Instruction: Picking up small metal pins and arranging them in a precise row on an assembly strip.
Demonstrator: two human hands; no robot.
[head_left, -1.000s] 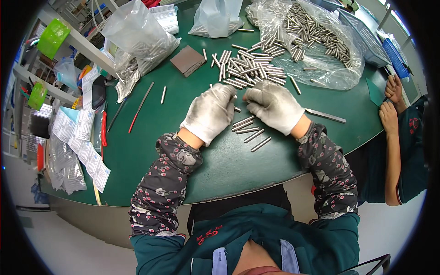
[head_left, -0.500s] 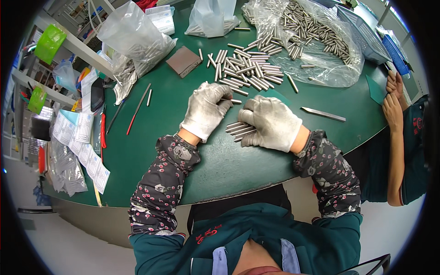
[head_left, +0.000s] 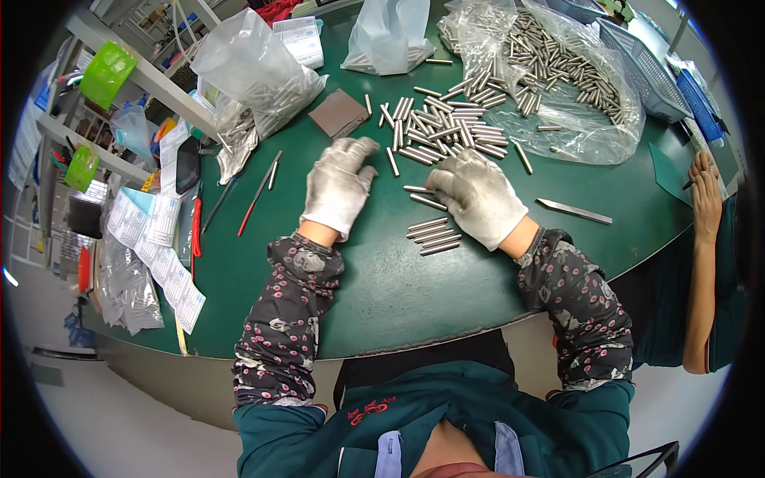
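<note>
My left hand point(head_left: 338, 190), in a white glove, hovers over the green table left of the pile, its thumb and fingers apart, with nothing seen in it. The gloved right hand point(head_left: 480, 201) lies at the near edge of a pile of steel pins point(head_left: 438, 127). Its curled fingers are at the right ends of two loose pins point(head_left: 422, 195); the exact contact is hidden under the glove. Just below, several pins lie side by side in a short row point(head_left: 434, 236). One pin point(head_left: 393, 162) lies apart between my hands.
Behind the pile lies an open clear bag of pins point(head_left: 558, 64). A brown block point(head_left: 339, 114), filled plastic bags point(head_left: 255, 72), a red-handled file point(head_left: 259, 195) and paper slips point(head_left: 159, 247) sit leftward. At right are a flat metal bar point(head_left: 574, 211), blue baskets point(head_left: 641, 72) and another person's hand point(head_left: 705, 191).
My right hand has let go of the row of pins and moved up to the pile's near edge. My left hand has drawn back from the pins and opened. The whole view has shifted slightly.
</note>
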